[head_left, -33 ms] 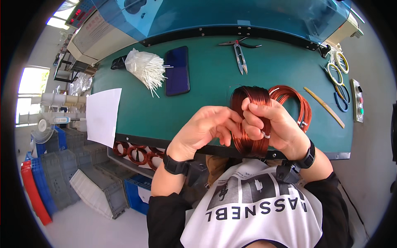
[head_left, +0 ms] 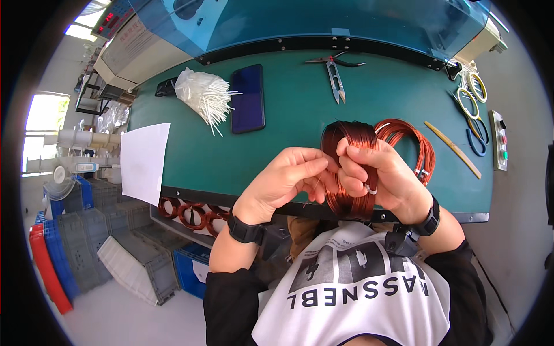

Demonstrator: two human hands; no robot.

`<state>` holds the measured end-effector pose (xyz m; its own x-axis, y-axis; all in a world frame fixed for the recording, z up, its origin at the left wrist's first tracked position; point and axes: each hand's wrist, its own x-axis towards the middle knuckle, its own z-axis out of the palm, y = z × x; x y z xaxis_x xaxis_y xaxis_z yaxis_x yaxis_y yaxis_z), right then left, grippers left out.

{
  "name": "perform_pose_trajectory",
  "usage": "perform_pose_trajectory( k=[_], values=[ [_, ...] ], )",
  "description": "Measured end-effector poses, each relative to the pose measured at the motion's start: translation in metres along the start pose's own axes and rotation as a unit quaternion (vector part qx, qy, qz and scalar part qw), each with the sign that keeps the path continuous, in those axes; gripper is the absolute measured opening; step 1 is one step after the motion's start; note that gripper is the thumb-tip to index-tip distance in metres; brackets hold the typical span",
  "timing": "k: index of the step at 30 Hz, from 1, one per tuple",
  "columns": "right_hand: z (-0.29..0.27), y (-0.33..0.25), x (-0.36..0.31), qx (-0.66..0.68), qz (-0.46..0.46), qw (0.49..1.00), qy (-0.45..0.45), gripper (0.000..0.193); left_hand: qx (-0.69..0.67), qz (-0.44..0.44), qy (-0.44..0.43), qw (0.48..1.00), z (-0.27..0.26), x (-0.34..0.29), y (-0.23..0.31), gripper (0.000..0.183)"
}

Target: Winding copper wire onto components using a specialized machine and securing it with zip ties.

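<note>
My right hand (head_left: 384,176) grips a thick coil of copper wire (head_left: 352,207) at the table's front edge, its fingers wrapped over the coil's right side. The coil stands on edge with a small white tie (head_left: 370,190) around it by my fingers. At the coil's left side, my left hand (head_left: 288,176) is closed in a pinch, thumb against forefinger. What lies between those fingertips is too small to make out, though a thin strand shows faintly below them. Just behind my right hand, a looser copper wire coil (head_left: 426,155) with white ties lies flat on the table.
On the green table (head_left: 294,132) lie thread snips (head_left: 334,83), pliers (head_left: 346,62), a yellowish strip (head_left: 453,150), scissors (head_left: 468,104), a dark phone (head_left: 248,98) and a bag of white ties (head_left: 199,95). A blue-covered machine (head_left: 323,23) borders the back. Finished-looking coils (head_left: 193,216) sit below the left front edge.
My left thumb and fingers have drawn closer together into a pinch beside the coil. The right hand and the coil have hardly moved.
</note>
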<state>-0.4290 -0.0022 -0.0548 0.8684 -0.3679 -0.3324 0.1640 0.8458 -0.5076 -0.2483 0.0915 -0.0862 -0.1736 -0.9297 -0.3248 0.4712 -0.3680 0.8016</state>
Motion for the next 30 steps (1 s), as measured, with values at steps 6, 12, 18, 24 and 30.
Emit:
perform_pose_trajectory(
  k=[6, 12, 18, 24, 30],
  values=[
    [0.002, 0.002, 0.000, 0.018, 0.001, 1.000, 0.003, 0.014, 0.526, 0.232, 0.259, 0.776, 0.017, 0.011, -0.055, 0.010],
    [0.001, -0.002, -0.004, 0.006, -0.001, 1.000, 0.000, 0.014, 0.019, 0.167, 0.179, 0.969, -0.002, -0.003, -0.057, 0.042],
    [0.014, -0.011, -0.012, 0.007, 0.122, 0.979, -0.164, 0.018, 0.128, 0.232, 0.088, 0.960, 0.010, 0.031, -0.043, 0.057],
    [-0.039, -0.011, -0.024, -0.056, -0.073, 0.991, -0.100, 0.039, -0.091, 0.092, 0.049, 0.990, 0.024, 0.051, -0.045, 0.018],
    [-0.081, 0.014, -0.012, -0.229, -0.193, 0.935, 0.189, 0.047, 0.032, -0.014, 0.120, 0.992, 0.030, 0.069, -0.039, 0.026]
  ],
)
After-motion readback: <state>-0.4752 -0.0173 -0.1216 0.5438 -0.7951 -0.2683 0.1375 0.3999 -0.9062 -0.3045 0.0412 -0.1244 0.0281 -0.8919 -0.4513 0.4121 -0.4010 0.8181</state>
